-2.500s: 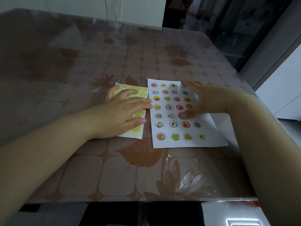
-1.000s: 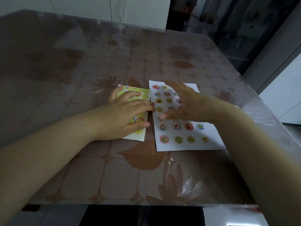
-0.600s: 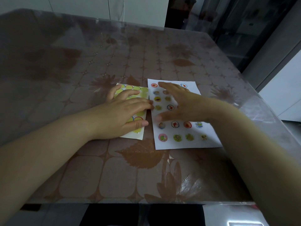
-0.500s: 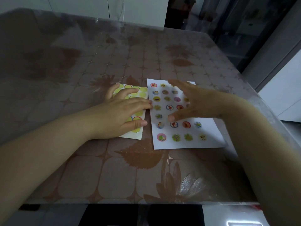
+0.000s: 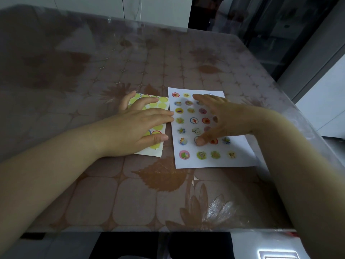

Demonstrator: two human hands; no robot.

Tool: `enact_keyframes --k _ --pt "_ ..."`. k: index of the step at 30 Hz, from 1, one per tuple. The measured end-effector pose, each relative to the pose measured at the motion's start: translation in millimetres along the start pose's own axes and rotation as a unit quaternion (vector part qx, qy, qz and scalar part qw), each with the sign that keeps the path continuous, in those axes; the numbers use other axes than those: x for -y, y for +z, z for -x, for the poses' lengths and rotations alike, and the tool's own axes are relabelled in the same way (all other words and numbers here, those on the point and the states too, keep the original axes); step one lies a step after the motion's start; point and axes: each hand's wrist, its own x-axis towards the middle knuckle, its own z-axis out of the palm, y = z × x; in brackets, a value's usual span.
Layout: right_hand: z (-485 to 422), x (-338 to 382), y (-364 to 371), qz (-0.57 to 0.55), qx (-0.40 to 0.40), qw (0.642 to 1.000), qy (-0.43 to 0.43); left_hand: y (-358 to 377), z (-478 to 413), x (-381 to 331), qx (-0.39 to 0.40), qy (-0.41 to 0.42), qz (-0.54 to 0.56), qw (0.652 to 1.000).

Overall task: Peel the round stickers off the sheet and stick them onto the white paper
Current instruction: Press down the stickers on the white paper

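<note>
The sticker sheet [image 5: 162, 104], yellow-green with mostly bare round spots, lies left of centre on the table. My left hand [image 5: 137, 128] rests flat on it with straight fingers. Right beside it lies the white paper [image 5: 242, 159], covered with several round picture stickers [image 5: 184, 154] in rows. My right hand [image 5: 222, 118] is spread over the paper's middle, fingers straight, its thumb tip pressing down on a sticker in the second row from the front. The hand hides part of the rows.
Both sheets lie on a brown table [image 5: 130, 193] with a leaf and flower pattern under a clear cover. The table's front edge [image 5: 149, 230] is close to me and its right edge [image 5: 308, 128] runs just beyond the paper.
My right hand has swept back and forth over the stickers on the paper; its thumb now presses a sticker lower down. My left hand has stayed flat on the sticker sheet.
</note>
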Motion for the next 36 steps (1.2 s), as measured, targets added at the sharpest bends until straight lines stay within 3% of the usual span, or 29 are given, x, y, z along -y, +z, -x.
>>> enact_keyframes --k 3,6,13,20,25,36 --pt "1 -4 -5 -0.045 -0.025 0.999 0.005 1 0 1 0.0 0.002 -0.004 1.0" --pt "0 -2 -4 -0.013 -0.059 0.998 0.007 2 -1 1 0.003 0.002 -0.006 1.0" --pt "-4 -1 2 -0.002 -0.036 0.999 0.019 1 0 2 0.0 0.003 -0.004 1.0" --pt "0 4 0 0.01 -0.052 0.998 -0.028 2 -1 1 0.005 -0.003 -0.004 1.0" --pt "3 -6 -9 -0.057 -0.092 0.994 -0.012 2 -1 1 0.008 -0.004 -0.004 1.0" --pt "-2 2 0 -0.04 -0.056 0.998 0.014 0 -1 0 0.011 -0.004 -0.001 1.0"
